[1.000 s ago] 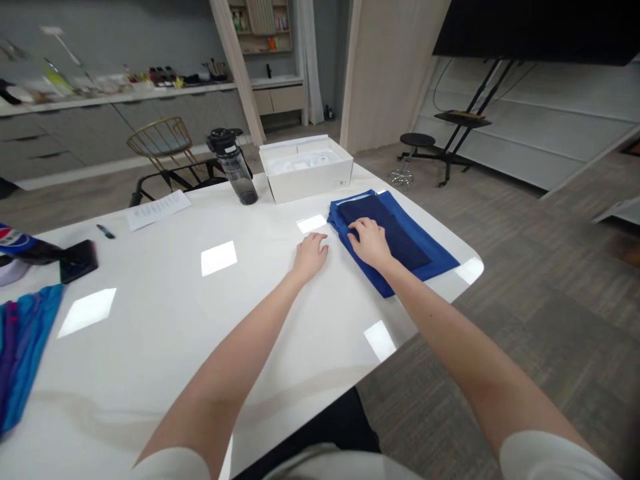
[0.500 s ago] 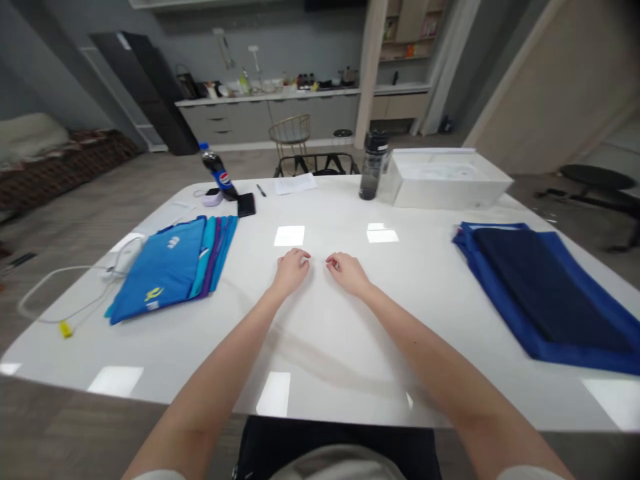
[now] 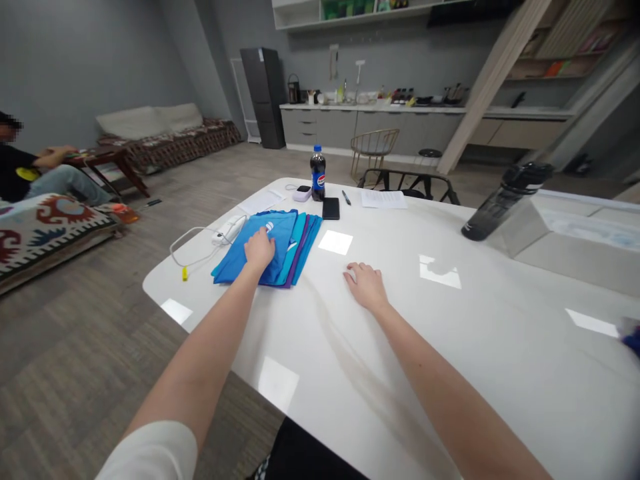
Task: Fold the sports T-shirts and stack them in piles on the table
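My left hand [image 3: 260, 249] rests on top of the pile of folded blue, teal and purple cloths [image 3: 285, 267] at the left of the white table [image 3: 320, 373]. Its fingers point toward the small white print on the top blue cloth; whether they pinch any fabric is hidden. To the right of the pile, my right hand [image 3: 366, 285] lies over the bare tabletop with its fingers loosely curved and apart, holding nothing.
Behind the pile are a cola bottle [image 3: 318, 175], a black phone-like item [image 3: 331, 209], a pen [image 3: 346, 197] and paper [image 3: 384, 199]. A dark tumbler [image 3: 505, 200] and white box [image 3: 575, 240] stand right. A cable [image 3: 187, 233] lies left. A person [image 3: 45, 167] sits far left.
The view has swung left. My left hand has moved from the table's middle onto the cloth pile, away from my right hand. The right-hand dark blue cloths have mostly left the view.
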Available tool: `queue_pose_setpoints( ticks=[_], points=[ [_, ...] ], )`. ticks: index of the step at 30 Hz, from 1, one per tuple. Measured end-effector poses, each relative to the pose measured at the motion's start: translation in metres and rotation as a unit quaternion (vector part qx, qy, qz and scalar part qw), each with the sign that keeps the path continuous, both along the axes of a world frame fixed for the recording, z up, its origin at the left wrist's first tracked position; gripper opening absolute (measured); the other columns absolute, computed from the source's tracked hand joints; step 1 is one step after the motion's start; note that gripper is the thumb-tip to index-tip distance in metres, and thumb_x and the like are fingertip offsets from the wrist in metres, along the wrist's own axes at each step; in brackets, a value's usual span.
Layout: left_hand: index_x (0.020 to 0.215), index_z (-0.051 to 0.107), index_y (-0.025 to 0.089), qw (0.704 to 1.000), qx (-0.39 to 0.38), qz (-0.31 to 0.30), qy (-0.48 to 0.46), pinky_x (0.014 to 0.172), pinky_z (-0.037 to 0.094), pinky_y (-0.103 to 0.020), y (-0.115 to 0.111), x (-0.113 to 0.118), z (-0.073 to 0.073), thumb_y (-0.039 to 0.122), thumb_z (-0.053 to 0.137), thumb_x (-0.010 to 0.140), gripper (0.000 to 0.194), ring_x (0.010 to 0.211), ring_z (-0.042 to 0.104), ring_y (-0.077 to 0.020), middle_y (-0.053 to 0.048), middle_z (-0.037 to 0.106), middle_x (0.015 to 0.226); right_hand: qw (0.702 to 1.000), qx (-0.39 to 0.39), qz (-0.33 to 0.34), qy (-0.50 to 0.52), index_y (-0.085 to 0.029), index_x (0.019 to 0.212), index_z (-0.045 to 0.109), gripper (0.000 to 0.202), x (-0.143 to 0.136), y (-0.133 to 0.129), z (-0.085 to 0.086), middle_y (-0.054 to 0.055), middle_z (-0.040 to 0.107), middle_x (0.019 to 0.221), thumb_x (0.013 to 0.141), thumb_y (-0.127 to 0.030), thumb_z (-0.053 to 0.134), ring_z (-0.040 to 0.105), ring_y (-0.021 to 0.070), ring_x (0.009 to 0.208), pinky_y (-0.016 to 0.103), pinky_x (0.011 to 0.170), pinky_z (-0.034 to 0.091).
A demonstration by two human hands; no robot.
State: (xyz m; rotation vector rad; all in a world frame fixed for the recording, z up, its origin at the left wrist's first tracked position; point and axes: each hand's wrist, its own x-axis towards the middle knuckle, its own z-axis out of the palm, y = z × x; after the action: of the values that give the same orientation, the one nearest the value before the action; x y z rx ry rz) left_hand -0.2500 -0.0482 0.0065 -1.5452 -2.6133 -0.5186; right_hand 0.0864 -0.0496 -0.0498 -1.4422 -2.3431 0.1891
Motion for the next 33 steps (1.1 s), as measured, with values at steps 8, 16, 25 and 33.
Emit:
queue_pose_setpoints(
  ticks=[8, 16, 25, 33],
  points=[
    [0.118, 0.065, 0.014, 1.0, -0.016, -0.005, 0.011, 0.097, 0.042, -0.057, 0.012, 0.007, 0.011, 0.024, 0.037, 0.099, 0.035, 0.119, 0.059, -0.039, -0.023, 0.065, 0.126, 1.0, -0.012, -0.008, 0.011, -0.02, 0.118, 0.065, 0.029, 0.003, -0.001, 0.003, 0.012, 0.071, 0.117, 0.104, -0.04, 0.049, 0.061, 0.0281, 0.111, 0.041, 0.095, 0.036],
    [0.128, 0.059, 0.01, 0.998, -0.052, -0.009, 0.016, 0.103, 0.039, -0.055, 0.0, 0.013, 0.006, 0.028, 0.044, 0.097, 0.038, 0.13, 0.05, -0.0406, -0.027, 0.057, 0.136, 0.999, -0.003, 0.039, 0.019, -0.02, 0.11, 0.068, 0.027, 0.009, -0.012, 0.006, 0.01, 0.071, 0.109, 0.103, -0.04, 0.051, 0.062, 0.025, 0.105, 0.037, 0.092, 0.039],
    [0.114, 0.064, 0.023, 0.993, 0.114, -0.032, -0.006, 0.101, 0.036, -0.056, -0.024, 0.051, 0.04, 0.028, 0.038, 0.102, 0.029, 0.123, 0.051, -0.0374, -0.017, 0.061, 0.128, 0.958, -0.069, 0.027, 0.277, -0.022, 0.099, 0.069, 0.031, 0.02, -0.018, 0.003, 0.001, 0.066, 0.079, 0.096, -0.049, 0.054, 0.06, 0.0196, 0.075, 0.031, 0.073, 0.046],
    [0.105, 0.066, 0.023, 0.886, 0.142, -0.419, -0.14, 0.114, 0.023, -0.056, -0.014, 0.248, 0.042, 0.023, 0.044, 0.102, 0.022, 0.125, 0.048, -0.0323, -0.014, 0.06, 0.126, 0.899, -0.079, -0.098, 0.419, -0.017, 0.095, 0.072, 0.046, 0.13, -0.001, 0.028, 0.006, 0.072, 0.085, 0.082, -0.061, 0.063, 0.06, 0.0198, 0.072, 0.035, 0.072, 0.049]
  ],
)
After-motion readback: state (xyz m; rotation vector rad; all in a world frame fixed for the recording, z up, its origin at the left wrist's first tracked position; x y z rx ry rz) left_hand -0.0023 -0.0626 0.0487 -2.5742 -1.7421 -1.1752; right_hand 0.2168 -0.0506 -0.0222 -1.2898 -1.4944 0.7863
